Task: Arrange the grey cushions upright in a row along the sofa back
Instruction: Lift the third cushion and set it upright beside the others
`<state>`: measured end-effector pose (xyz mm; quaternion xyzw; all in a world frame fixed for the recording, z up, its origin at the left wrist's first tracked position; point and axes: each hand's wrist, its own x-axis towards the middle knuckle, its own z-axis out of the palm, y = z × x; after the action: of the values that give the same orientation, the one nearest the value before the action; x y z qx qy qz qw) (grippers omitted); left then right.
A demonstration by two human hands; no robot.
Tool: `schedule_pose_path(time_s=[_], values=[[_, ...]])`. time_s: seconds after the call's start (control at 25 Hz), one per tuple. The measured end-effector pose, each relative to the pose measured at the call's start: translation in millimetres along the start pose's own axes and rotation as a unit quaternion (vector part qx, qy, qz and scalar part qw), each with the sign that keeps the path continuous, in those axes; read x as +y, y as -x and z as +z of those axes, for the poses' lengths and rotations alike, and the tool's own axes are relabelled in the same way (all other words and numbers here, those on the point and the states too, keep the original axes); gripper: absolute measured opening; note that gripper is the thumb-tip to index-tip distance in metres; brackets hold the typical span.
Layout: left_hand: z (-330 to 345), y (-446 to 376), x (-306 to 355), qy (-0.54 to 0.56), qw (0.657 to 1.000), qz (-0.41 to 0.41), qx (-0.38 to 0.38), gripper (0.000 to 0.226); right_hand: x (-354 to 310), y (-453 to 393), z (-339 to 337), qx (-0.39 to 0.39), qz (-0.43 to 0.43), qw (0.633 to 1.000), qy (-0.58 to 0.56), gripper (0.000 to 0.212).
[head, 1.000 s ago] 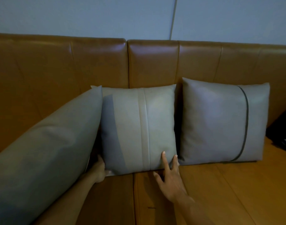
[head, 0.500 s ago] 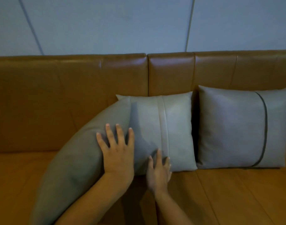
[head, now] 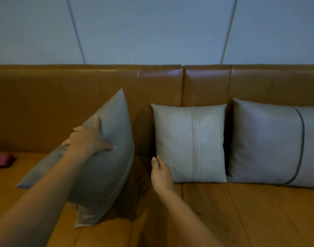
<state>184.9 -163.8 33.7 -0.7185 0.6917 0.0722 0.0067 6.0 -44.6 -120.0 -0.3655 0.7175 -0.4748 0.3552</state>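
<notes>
Three grey cushions are on a tan leather sofa. The left cushion is tilted edge-on, its lower corner resting on the seat and its top corner pointing at the sofa back. My left hand lies spread across its upper side and holds it. The middle cushion stands upright against the back, with a pale centre stripe. My right hand rests with fingers apart at this cushion's lower left edge. The right cushion stands upright beside it, partly cut off by the frame.
The sofa seat stretches in front of the cushions. A dark red item lies on the seat at the far left. A gap of bare sofa back separates the tilted cushion from the middle one. A pale blue wall rises behind.
The left cushion has come away from the middle cushion to the left and turned more upright under my left hand. My right hand shifted to the middle cushion's left edge. The view moved left.
</notes>
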Motion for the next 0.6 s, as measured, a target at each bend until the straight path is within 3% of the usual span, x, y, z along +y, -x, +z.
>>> schedule_pose_path(time_s=[0.12,0.24,0.36,0.48,0.6], values=[[-2,-19,-31,0.011,1.0,0.02,-0.013,0.149,-12,13,13,-0.021,-0.001,1.0,0.008,0.06],[-2,-10,-41,0.024,0.999,0.032,0.005,0.128,-19,26,26,-0.042,0.004,0.999,0.014,0.059],[0,8,-46,0.032,0.994,0.063,0.08,0.105,-22,35,27,-0.051,0.018,0.998,0.012,0.057],[-5,34,-55,0.05,0.981,0.113,0.149,0.098,-22,35,20,-0.06,0.036,0.997,-0.014,0.055],[-28,75,-67,0.116,0.943,0.204,0.234,0.093,-17,33,10,-0.037,0.073,0.993,-0.088,0.057]])
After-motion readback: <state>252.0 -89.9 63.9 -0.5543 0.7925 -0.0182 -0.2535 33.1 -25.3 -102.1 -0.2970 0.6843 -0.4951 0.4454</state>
